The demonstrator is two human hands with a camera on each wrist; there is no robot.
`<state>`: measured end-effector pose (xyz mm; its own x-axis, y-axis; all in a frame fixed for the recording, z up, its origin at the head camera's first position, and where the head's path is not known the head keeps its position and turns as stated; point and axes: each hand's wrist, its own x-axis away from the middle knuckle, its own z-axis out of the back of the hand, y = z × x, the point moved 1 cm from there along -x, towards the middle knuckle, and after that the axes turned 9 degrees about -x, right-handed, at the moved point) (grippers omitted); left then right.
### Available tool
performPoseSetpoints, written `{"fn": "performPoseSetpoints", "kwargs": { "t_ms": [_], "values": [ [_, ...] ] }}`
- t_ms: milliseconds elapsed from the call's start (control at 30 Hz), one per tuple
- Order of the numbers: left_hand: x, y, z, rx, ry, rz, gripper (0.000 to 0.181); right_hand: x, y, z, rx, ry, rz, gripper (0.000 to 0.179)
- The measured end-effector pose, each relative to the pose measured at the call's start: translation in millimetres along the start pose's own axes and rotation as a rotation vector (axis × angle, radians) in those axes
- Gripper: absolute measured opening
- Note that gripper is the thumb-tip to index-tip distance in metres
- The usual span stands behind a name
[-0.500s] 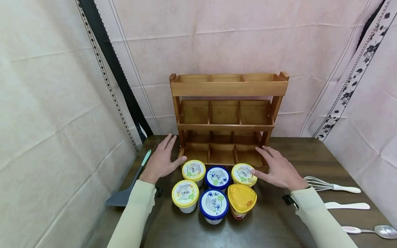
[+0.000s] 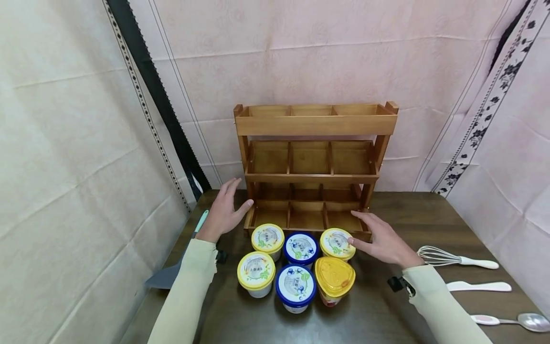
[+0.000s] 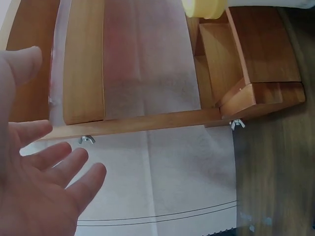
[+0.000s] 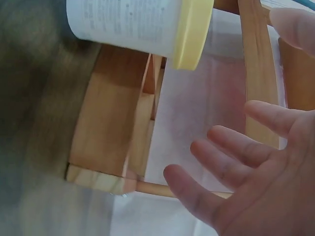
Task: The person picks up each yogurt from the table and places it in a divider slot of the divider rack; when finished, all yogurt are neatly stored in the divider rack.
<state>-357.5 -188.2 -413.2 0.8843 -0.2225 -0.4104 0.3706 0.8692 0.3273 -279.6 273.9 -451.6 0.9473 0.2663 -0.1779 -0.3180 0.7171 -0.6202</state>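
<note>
Along the tabletop's (image 2: 240,325) left edge lies one spatula (image 2: 164,277), partly hidden. Rightward, the person's left hand (image 2: 221,215) is spread wide, holding nothing, just beside the wooden rack (image 2: 315,125). That single rack stands near the back edge, three compartments across its top tier; I'd judge it stiff and bulky, best taken by both side posts. Before it, nearer the front edge, sit three round yellow-lidded tubs (image 2: 256,271), two blue-lidded tubs (image 2: 296,285) and one three-cornered tub (image 2: 335,275), six in all. They look like smooth plastic, likely a bit slippery, with walls that could dent; I'd grip round the body, below the lid. Full or not, and so how heavy, I can't tell from where I'm standing. The right hand (image 2: 383,241) is loosely spread too, gripping nothing, its thumb by the back right tub (image 2: 335,241); contact is unclear. Toward the right edge lie one whisk (image 2: 463,260), one white knife (image 2: 479,286) and one spoon (image 2: 530,321).
</note>
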Motion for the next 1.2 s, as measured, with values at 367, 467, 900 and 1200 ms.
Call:
{"fn": "performPoseSetpoints", "kwargs": {
  "t_ms": [367,467,900,1200],
  "values": [
    [-27.2,-4.6,-4.7,0.164,0.043,0.046,0.072,4.3,11,-17,-0.261,-0.003,-0.002,0.078],
    [-35.6,-5.4,-8.8,0.23,0.057,0.061,0.067,6.6,11,-20,-0.313,-0.021,-0.021,0.076],
    [-62.8,-6.5,-17.5,0.396,0.138,0.09,0.053,15.1,18,-40,-0.511,-0.078,-0.029,0.077],
    [-73.0,-4.0,-14.1,0.494,0.179,0.077,0.049,15.5,22,-42,-0.539,-0.107,-0.029,0.081]
  ]
}}
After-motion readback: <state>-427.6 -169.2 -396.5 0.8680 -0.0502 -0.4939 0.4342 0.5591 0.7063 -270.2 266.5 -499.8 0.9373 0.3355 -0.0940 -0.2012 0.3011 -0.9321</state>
